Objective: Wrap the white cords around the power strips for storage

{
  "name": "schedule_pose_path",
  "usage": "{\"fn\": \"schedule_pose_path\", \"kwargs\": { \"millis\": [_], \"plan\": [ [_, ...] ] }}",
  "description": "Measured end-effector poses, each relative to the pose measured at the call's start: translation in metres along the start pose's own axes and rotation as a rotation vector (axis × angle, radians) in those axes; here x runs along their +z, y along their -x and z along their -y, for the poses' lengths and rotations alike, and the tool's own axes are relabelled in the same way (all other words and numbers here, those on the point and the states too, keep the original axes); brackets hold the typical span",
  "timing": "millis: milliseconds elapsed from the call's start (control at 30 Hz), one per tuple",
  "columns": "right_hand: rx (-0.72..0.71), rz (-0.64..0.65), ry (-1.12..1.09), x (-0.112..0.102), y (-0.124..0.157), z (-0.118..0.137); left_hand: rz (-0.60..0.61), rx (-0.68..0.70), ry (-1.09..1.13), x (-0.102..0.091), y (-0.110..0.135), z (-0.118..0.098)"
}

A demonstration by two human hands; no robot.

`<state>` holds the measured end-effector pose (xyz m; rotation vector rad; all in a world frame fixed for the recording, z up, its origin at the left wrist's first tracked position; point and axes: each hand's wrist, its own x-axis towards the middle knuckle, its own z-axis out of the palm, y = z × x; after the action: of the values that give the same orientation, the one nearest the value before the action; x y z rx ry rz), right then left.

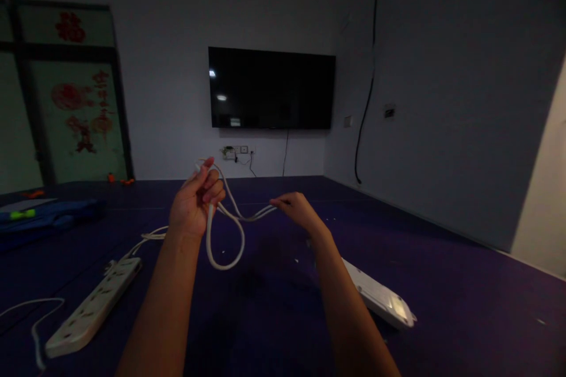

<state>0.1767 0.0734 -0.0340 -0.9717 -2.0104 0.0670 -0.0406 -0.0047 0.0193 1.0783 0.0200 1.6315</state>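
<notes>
A white power cord (242, 234) is gathered between my two hands above the dark floor. My left hand (197, 194) is closed around part of it, and a loop hangs below the fingers. To the right, my right hand (295, 207) pinches two strands of the same cord, drawn out sideways. A white power strip (380, 294) lies behind my right forearm, partly hidden by it. Another white power strip (95, 306) rests on the floor left of my left forearm, its sockets facing up. Which strip the held cord belongs to I cannot tell.
Loose white cable (46, 301) lies at the lower left. Blue cloth (57, 218) with a green item (22, 214) is on the floor farther left. A television (272, 89) hangs on the back wall, and a black cable (366, 112) dangles down the right wall.
</notes>
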Motion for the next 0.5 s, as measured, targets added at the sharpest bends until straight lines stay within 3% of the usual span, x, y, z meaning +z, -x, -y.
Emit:
{"fn": "schedule_pose_path", "kwargs": {
  "millis": [67,167,300,433,500],
  "plan": [
    [-0.028,0.054,-0.064,0.004,-0.001,0.010,-0.022,-0.017,-0.150,0.000,0.000,0.010],
    [-0.081,0.068,-0.146,0.008,-0.002,0.024,-0.034,-0.159,-0.440,0.002,0.002,0.035],
    [-0.145,-0.031,-0.146,0.007,-0.004,0.032,-0.006,-0.350,-0.835,0.006,0.006,0.060],
    [-0.172,-0.200,-0.086,0.002,-0.003,0.031,0.047,-0.639,-0.800,0.007,0.010,0.071],
    [-0.168,-0.260,-0.077,0.000,-0.003,0.031,0.017,-0.693,-0.715,0.007,0.010,0.076]
  ]
}}
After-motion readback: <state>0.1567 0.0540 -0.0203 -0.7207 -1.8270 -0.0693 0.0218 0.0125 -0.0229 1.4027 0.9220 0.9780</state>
